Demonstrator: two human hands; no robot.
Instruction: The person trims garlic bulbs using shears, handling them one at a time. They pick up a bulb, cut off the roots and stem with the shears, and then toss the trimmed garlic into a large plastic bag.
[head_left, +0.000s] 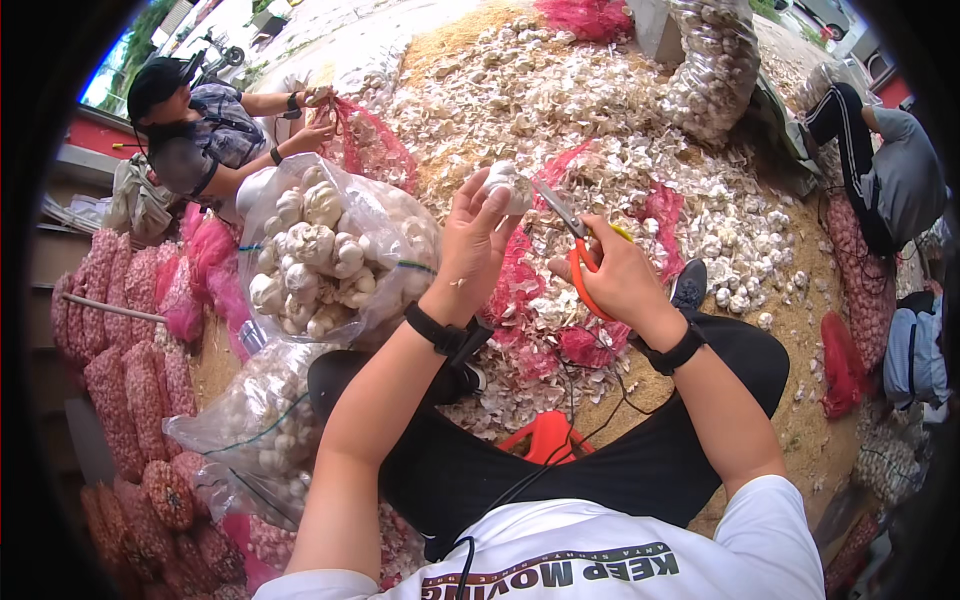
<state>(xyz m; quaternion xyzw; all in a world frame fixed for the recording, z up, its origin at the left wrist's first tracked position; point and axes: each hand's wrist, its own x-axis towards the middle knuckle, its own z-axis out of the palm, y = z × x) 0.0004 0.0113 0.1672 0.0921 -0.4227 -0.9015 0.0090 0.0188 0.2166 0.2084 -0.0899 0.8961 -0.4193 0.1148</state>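
My left hand holds a white garlic bulb up between thumb and fingers. Around the handles of a pair of scissors, one orange and one yellow, my right hand is closed. Their metal blades point up and left towards the bulb, close to its right side. Beside my left forearm stands a clear plastic bag of garlic bulbs, its top open. Red mesh netting lies on the garlic skins under my hands.
Loose garlic skins cover the ground ahead. Trimmed bulbs lie at right. A co-worker at upper left handles a red mesh bag; another person sits at far right. Filled mesh sacks are stacked at left.
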